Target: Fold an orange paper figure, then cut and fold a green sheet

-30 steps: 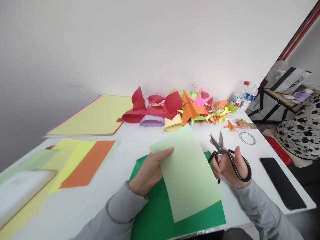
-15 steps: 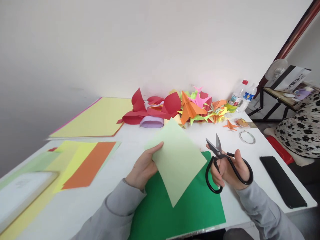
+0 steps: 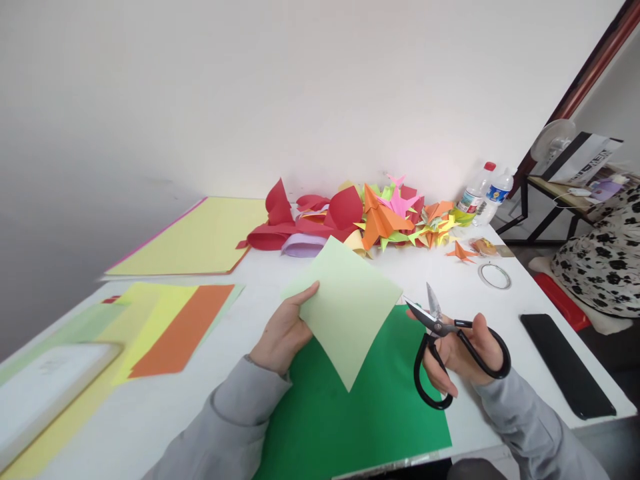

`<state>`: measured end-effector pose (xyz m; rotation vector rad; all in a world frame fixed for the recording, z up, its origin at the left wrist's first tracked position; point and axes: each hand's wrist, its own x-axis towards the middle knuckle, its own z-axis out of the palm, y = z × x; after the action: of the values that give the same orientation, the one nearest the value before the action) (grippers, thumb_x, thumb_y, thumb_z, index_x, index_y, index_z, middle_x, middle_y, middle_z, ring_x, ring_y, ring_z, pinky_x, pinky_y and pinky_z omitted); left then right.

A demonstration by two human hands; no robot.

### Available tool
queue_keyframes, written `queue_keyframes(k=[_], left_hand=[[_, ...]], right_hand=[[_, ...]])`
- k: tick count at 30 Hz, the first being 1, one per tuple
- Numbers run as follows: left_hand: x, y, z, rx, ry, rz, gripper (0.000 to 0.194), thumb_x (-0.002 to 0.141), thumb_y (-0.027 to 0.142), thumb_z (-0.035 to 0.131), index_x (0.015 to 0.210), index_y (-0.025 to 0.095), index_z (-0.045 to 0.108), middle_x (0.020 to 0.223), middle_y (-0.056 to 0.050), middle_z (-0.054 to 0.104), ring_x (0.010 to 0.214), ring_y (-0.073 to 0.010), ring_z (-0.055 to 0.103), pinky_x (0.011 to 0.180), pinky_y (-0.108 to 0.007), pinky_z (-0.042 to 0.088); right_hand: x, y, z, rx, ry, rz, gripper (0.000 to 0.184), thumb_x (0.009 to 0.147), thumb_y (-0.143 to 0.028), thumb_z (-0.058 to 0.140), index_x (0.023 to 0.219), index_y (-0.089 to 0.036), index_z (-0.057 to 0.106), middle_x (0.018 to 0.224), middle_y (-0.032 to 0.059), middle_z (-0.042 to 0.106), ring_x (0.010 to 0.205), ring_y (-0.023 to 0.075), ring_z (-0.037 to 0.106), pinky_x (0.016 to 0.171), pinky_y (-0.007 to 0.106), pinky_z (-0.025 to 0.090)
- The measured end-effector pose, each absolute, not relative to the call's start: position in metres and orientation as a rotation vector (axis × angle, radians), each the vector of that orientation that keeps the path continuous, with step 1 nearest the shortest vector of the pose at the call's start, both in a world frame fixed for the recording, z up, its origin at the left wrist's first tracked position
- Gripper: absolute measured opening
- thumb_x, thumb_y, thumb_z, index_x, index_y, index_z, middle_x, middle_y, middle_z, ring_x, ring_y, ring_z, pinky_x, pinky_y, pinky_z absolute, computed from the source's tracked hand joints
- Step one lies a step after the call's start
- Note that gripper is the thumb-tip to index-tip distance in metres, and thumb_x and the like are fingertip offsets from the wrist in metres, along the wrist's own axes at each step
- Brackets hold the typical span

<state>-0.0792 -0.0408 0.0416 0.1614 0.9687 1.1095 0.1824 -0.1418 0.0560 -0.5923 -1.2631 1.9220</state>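
Observation:
A square sheet of pale green paper (image 3: 350, 307) is pinched at its left corner by my left hand (image 3: 284, 333), thumb on top. The paper hangs tilted above a large dark green sheet (image 3: 350, 427) on the table. My right hand (image 3: 463, 353) grips black-handled scissors (image 3: 436, 327), thumb and fingers through the loops. Their blades are spread apart and point up and left, with one tip close to the right corner of the pale green paper. Whether that tip touches the paper I cannot tell.
Coloured sheets (image 3: 165, 340) and a white box (image 3: 45, 393) lie at the left. Behind are a yellow sheet (image 3: 190, 240), red paper shapes (image 3: 320, 220), orange folded paper (image 3: 377, 220) and bottles (image 3: 475, 193). A tape roll (image 3: 495, 275) and black phone (image 3: 565, 363) lie right.
The pale green paper has shifted slightly left and its lower corner has risen. The scissors have dropped a little and their tips have turned further left, closer to the paper.

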Motion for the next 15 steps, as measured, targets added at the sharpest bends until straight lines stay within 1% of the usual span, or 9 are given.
queue_keyframes(k=[5,11,15], left_hand=[[-0.0794,-0.0406,0.0411,0.179,0.970,1.107,0.039,0.088,0.007,0.053,0.127,0.003,0.055,0.089,-0.017,0.076,0.079,-0.0277,0.074,0.081,-0.037,0.061],[-0.0791,-0.0415,0.0416,0.176,0.967,1.098,0.039,0.087,0.008,0.054,0.126,0.004,0.056,0.093,-0.018,0.075,0.080,-0.0281,0.074,0.080,-0.037,0.061],[-0.0787,-0.0418,0.0424,0.187,0.968,1.086,0.039,0.087,0.008,0.054,0.126,0.005,0.056,0.091,-0.017,0.075,0.080,-0.0277,0.074,0.080,-0.037,0.061]], right_hand=[[0.1812,-0.1410,0.0567,-0.544,-1.238,1.925,0.098,0.076,-0.087,0.025,0.145,-0.019,0.036,0.051,-0.0019,0.059,0.035,0.0120,0.041,0.044,0.026,0.034],[0.1815,-0.1411,0.0557,-0.619,-1.247,1.920,0.102,0.074,-0.088,0.019,0.146,-0.016,0.033,0.050,-0.0016,0.058,0.035,0.0124,0.041,0.044,0.028,0.036],[0.1805,-0.1407,0.0562,-0.596,-1.227,1.917,0.099,0.076,-0.087,0.020,0.143,-0.017,0.037,0.050,-0.0022,0.057,0.035,0.0121,0.041,0.043,0.026,0.035]])
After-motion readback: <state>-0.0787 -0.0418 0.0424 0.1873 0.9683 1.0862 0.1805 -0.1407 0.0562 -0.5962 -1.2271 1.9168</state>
